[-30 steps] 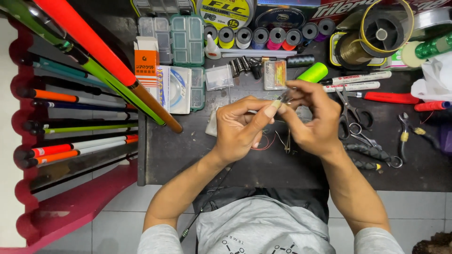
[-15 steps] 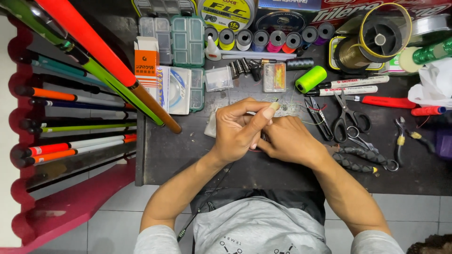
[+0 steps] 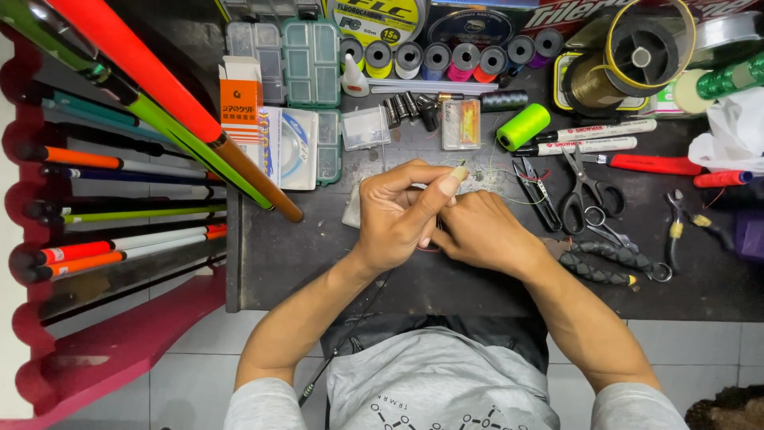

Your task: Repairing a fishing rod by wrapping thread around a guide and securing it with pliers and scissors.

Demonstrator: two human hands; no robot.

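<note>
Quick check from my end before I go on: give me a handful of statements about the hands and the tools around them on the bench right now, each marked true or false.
1. The left hand and the right hand are close together over the dark bench. True.
2. The scissors are in the right hand. False: they lie on the bench, to the right of both hands.
3. A neon green thread spool lies beyond the hands, next to two white marker pens. True.
4. The fishing rods lie to the person's right. False: they are racked on the left.
5. The left hand pinches something small between thumb and forefinger. True; what it is cannot be made out.
</note>
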